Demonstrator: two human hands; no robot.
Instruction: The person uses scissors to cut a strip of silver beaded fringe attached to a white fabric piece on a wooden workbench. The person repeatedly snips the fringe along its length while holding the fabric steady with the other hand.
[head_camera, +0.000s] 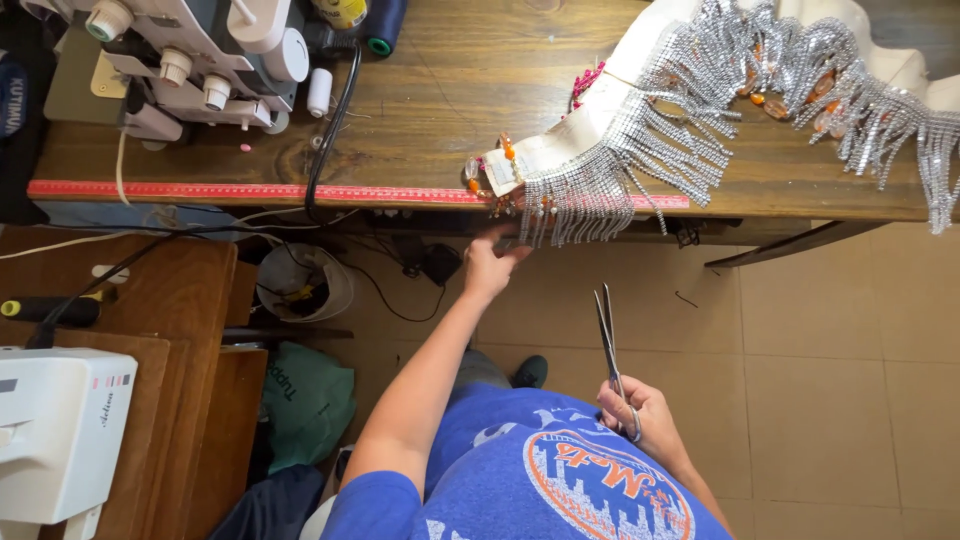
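My left hand (490, 262) reaches forward to the table's front edge and touches the hanging silver rhinestone fringe (590, 195) of a white fabric strip (600, 110) that lies across the wooden table (440, 110). Orange beads (505, 150) sit at the strip's near end. My right hand (640, 412) stays close to my blue shirt and grips the handles of slim metal scissors (607, 330), blades together and pointing up toward the table.
A sewing machine (200, 50) stands at the table's back left, with thread spools (320, 90) beside it. A red measuring tape (250, 190) runs along the front edge. A second white machine (60, 430) sits on wooden furniture at left. Cables and bags lie under the table on tiled floor.
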